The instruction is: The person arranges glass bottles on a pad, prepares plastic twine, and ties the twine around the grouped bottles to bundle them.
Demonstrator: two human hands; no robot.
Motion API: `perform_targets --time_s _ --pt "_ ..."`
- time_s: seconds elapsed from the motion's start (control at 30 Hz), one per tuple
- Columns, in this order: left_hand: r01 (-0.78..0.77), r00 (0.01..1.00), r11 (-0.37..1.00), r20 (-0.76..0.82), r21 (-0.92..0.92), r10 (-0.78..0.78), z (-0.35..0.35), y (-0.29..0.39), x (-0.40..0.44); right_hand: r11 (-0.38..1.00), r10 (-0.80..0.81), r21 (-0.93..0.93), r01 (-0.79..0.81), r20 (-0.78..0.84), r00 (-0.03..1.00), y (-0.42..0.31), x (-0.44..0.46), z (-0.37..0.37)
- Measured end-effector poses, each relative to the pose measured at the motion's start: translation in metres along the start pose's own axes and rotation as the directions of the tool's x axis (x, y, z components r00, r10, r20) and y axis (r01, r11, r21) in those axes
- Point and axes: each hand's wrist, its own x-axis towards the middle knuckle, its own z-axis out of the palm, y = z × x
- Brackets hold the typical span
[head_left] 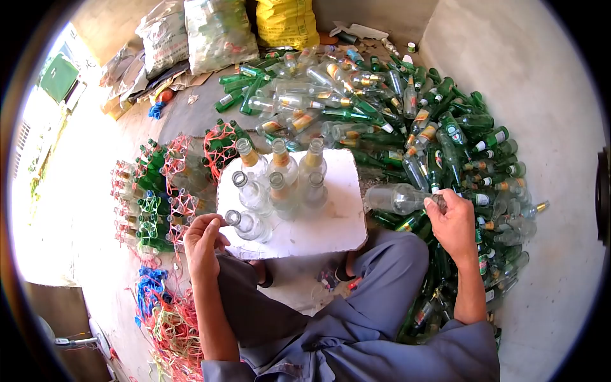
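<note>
1. Trousers [391,264], bent at the knees.
2. Pile [415,170] of bottles, ahead and to the right.
3. White board [344,223], seven bottles [277,194] upright on it.
4. Tied bottles [153,205], left of the board.
5. Right hand [455,223], fingers closed around the neck of a clear bottle [400,198], held sideways near the pile.
6. Left hand [203,245], fingers curled beside the nearest upright bottle; whether they pinch anything, I cannot tell.

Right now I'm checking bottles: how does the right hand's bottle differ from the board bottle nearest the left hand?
The held bottle lies sideways; the board bottle stands upright. The right hand grips the held bottle; the white board supports the board bottle. Both are clear glass.
</note>
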Motion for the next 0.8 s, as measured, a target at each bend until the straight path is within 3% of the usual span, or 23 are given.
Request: perform_targets --time_s 0.17,0.47,0.8 --pt "0.0 1.0 1.0 0.016 0.018 0.0 -0.003 0.002 -0.001 0.99 -0.14 0.002 0.141 0.075 0.987 -0.051 -0.016 -0.002" --pt "-0.014 1.0 1.0 0.023 0.008 0.013 -0.004 0.002 0.001 0.879 -0.475 0.092 0.467 0.234 0.848 -0.086 -0.024 0.063" --pt "-0.001 1.0 1.0 -0.007 0.024 0.001 0.0 0.002 0.003 0.802 -0.598 0.141 0.581 0.162 0.785 -0.109 -0.02 0.148"
